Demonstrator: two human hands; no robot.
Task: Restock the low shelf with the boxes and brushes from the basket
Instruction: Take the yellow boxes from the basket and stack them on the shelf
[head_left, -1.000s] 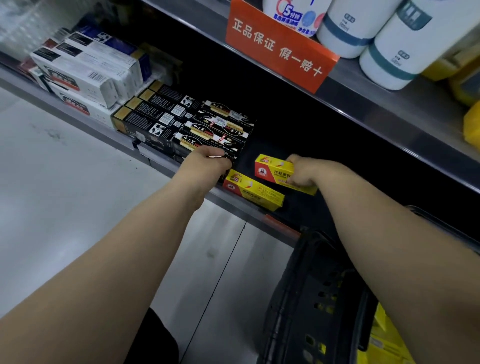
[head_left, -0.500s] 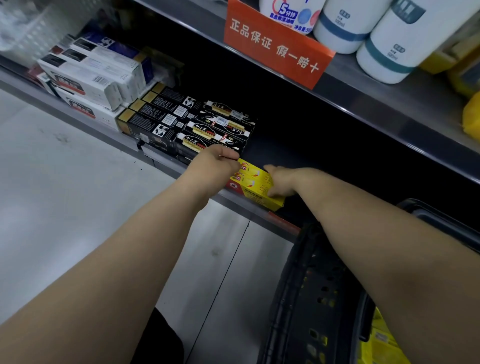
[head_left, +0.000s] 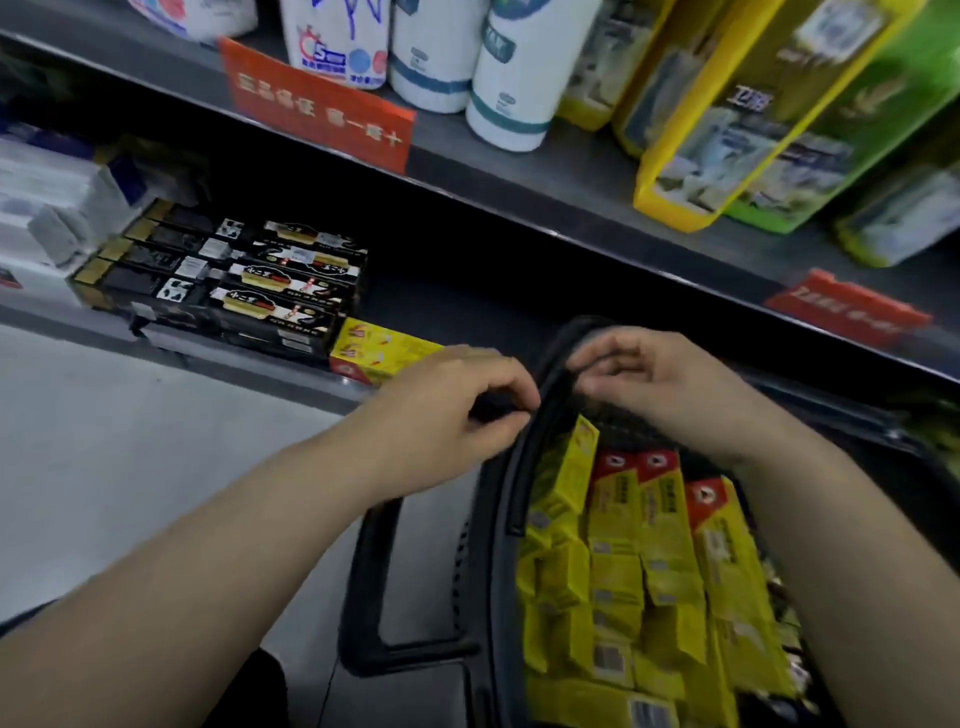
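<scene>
Since the boxes (head_left: 660, 519) standing in the basket (head_left: 511, 483) look light and stiff, one should lift easily pinched across its top end. Right hand (head_left: 660, 384) hangs loose, empty, over the basket's far end; left hand (head_left: 452, 410) curls at its rim, grip impossible to tell.

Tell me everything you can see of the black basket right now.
The black basket looks like plastic, with a slotted side wall and a thick curved rim. One loop handle hangs folded down outside. It sits in front of the low shelf, packed with yellow boxes with red ends. The left hand and right hand hang over its far rim; contact is too blurred to judge.
</scene>
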